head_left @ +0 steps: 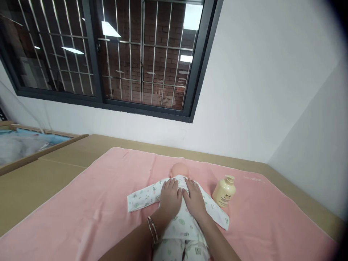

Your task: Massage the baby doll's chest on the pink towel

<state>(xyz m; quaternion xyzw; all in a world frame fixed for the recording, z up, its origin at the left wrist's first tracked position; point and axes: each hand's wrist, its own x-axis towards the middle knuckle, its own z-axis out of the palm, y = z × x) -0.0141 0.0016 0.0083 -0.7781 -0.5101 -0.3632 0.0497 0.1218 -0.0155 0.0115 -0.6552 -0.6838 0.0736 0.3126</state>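
A baby doll (179,169) lies on its back on a pink towel (89,214), head toward the wall. It wears a white printed garment (144,197) with sleeves spread to both sides. My left hand (170,197), with bangles on the wrist, rests flat on the doll's chest. Beside it, my right hand (194,199) also lies flat on the chest, fingers together and pointing toward the head. Neither hand grips anything. A cream pump bottle (224,191) stands just right of the doll's sleeve.
The towel covers a tan tabletop (40,177) set against a white wall (258,90). A barred dark window (108,54) is above. At far left sits a wooden-edged bin (24,145) with pale cloth inside.
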